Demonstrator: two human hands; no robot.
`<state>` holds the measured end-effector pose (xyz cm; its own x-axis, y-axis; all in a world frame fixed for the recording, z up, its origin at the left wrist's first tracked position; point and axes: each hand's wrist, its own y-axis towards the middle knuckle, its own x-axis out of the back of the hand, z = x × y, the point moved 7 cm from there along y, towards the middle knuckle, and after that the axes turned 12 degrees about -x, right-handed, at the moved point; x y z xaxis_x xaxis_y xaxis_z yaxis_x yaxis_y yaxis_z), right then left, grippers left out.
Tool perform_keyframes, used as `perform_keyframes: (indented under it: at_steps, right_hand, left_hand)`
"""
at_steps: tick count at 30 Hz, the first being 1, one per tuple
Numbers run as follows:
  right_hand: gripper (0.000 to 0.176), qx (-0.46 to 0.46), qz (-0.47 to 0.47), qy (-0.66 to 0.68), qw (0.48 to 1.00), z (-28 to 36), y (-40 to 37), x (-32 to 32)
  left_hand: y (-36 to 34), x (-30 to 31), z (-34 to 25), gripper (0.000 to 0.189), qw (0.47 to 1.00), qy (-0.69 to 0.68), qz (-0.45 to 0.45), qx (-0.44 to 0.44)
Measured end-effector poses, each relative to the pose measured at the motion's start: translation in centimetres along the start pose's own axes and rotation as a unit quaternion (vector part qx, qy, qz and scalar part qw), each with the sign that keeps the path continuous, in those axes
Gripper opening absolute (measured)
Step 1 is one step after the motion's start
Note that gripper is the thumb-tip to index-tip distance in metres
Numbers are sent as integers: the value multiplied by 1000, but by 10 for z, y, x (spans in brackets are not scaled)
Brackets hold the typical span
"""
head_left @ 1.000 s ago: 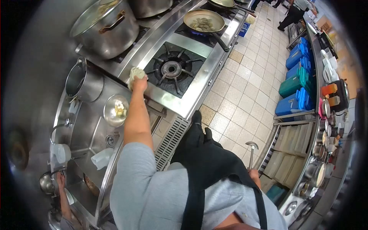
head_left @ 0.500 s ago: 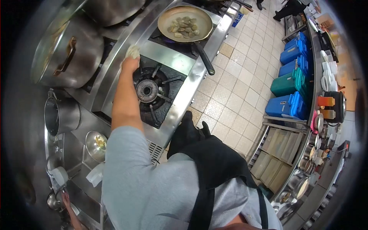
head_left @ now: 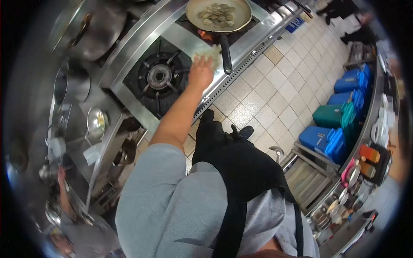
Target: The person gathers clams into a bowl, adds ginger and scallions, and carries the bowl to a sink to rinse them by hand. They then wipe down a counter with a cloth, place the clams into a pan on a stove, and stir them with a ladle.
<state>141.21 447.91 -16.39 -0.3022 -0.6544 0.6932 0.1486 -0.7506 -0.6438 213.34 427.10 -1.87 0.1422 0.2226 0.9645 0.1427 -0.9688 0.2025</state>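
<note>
My left hand (head_left: pixel 201 72) rests over a pale, damp-looking cloth (head_left: pixel 211 53) on the steel stove top, its fingers bent onto it. Just beyond the cloth is the black handle of a frying pan (head_left: pixel 200 25), which sits on a lit burner and holds several clams (head_left: pixel 219 15) in their shells. Orange flame shows under the pan's near edge. Left of my hand lies a bare gas burner (head_left: pixel 159 76) with a black grate. My right hand is out of view.
Large stockpots (head_left: pixel 92 36) stand behind the stove. A metal bowl (head_left: pixel 98 122) with yellowish food is at the left, near a co-worker (head_left: pixel 86 236) at the sink. Blue bins (head_left: pixel 320 138) line the right side. A metal ladle (head_left: pixel 276 150) shows beside my apron.
My left hand has moved with the cloth from the stove's back edge rightward and forward to beside the pan handle. The camera view has shifted, and more of the co-worker shows.
</note>
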Motion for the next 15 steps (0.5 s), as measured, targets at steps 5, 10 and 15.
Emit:
perform_keyframes:
  at_steps: [5, 10, 15]
  right_hand:
    - [17, -159, 118, 118, 973, -5, 75, 98]
    - [17, -157, 168, 151, 961, 10, 127, 146]
    - [15, -224, 161, 236, 932, 57, 139, 171]
  left_hand:
    - [-85, 28, -38, 43, 998, -19, -19, 60]
    - [-228, 66, -7, 44, 957, 128, 51, 253]
    - [-369, 112, 17, 41, 840, 6, 60, 539]
